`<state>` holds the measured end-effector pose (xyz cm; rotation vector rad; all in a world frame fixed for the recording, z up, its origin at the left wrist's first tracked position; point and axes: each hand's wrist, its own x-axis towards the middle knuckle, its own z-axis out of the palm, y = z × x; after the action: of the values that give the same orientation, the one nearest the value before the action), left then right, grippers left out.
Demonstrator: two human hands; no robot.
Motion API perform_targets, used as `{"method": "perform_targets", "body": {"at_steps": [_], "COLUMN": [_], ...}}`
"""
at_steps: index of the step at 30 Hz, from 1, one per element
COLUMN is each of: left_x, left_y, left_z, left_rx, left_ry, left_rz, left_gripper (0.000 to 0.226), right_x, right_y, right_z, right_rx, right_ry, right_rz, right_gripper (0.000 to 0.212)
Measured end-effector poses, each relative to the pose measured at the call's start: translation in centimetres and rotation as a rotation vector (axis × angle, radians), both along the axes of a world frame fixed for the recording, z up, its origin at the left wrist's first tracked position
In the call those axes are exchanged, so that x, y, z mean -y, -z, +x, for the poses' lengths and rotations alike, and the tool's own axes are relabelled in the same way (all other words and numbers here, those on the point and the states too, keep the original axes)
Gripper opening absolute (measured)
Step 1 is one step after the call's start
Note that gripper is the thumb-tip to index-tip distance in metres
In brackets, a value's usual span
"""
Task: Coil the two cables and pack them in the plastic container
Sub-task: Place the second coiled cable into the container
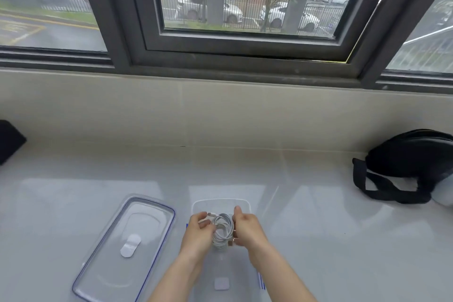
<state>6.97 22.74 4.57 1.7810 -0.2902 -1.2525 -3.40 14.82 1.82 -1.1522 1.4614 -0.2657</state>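
Your two forearms came up from the bottom edge at 6 o'clock and met over the clear plastic container [220, 203], which sat open on the pale glossy counter [318, 240] directly in front of you. Your left hand [197, 233] was curled around the left side of a coiled white cable [222, 230], fingertips pinching the loops near a short free end with a plug that poked out toward 11 o'clock. Your right hand [246, 228] was closed on the coil's right side, thumb raised toward 12 o'clock, with a small metallic connector showing just under your fingers at the coil's lower edge. You held the bundle upright between both hands, above the container's far half; whether it touched the floor of the box could not be told. Whether the bundle was one cable or both could not be told either. On the container's floor, toward 6 o'clock between your wrists, lay a small white square piece [221, 283].

At 9 o'clock from the container, just beside it, the blue-edged transparent lid [122, 247] lay flat on the counter, angled. Well apart at 2 o'clock, a black bag [411, 162] with a strap rested against the low wall under the window [245, 7]. A dark object [9, 140] was cut off at the left edge.
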Motion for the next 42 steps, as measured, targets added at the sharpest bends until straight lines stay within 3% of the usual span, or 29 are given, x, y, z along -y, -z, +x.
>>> {"method": "perform_targets", "body": {"at_steps": [7,16,21,26,34,42], "left_x": [0.2,0.4,-0.4,-0.6,1.5,-0.4], "left_y": [1.2,1.8,1.4,-0.1,-2.5,-5.6], "left_z": [-0.3,-0.9,-1.4,-0.5,1.6,7.0], "left_rx": [0.01,0.073,0.091,0.163,0.428,0.505], "left_ry": [0.073,0.156,0.152,0.148,0.274,0.124], "left_rz": [0.056,0.135,0.16,0.115,0.168,-0.019], "left_gripper": [0.039,0.072,0.075,0.068,0.04,0.029], "right_x": [-0.2,-0.2,-0.9,-0.6,2.4,0.5], "right_y": [0.7,1.7,2.3,-0.4,-3.3,-5.4], "right_z": [0.6,0.3,0.1,0.3,0.9,4.9], "right_rx": [0.02,-0.029,-0.058,-0.071,-0.065,0.017], "right_ry": [0.071,0.028,-0.012,-0.063,-0.069,-0.097], "right_rz": [0.101,0.095,0.051,-0.03,-0.196,-0.175], "right_gripper": [0.053,0.051,0.05,0.05,0.061,0.059]}}
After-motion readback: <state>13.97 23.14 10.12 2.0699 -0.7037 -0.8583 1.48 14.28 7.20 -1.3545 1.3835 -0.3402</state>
